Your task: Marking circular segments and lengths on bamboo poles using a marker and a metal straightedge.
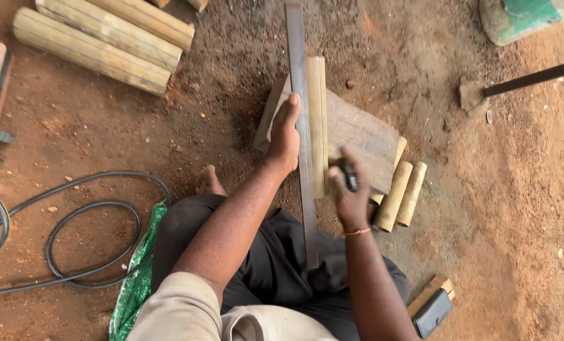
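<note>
Long metal straightedge (302, 126) pressed flat by left hand (285, 136) along split bamboo strip (318, 120) on wooden block (358, 136), frame centre. Right hand (348, 189) clenched on dark marker (349, 175), at 5 o'clock of strip. Risk judged: straightedge pinned at one spot only, pivot likely under marker pressure; line skewed. Round bamboo may roll.

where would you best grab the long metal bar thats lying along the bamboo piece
Probably the near end of the metal bar, from above. It is long, flat and narrow, lying along the bamboo piece on the wooden block; that end juts past the block over the lap, so fingers could wrap its edges. The left hand presses its middle; the right hand holds a dark marker.
</note>
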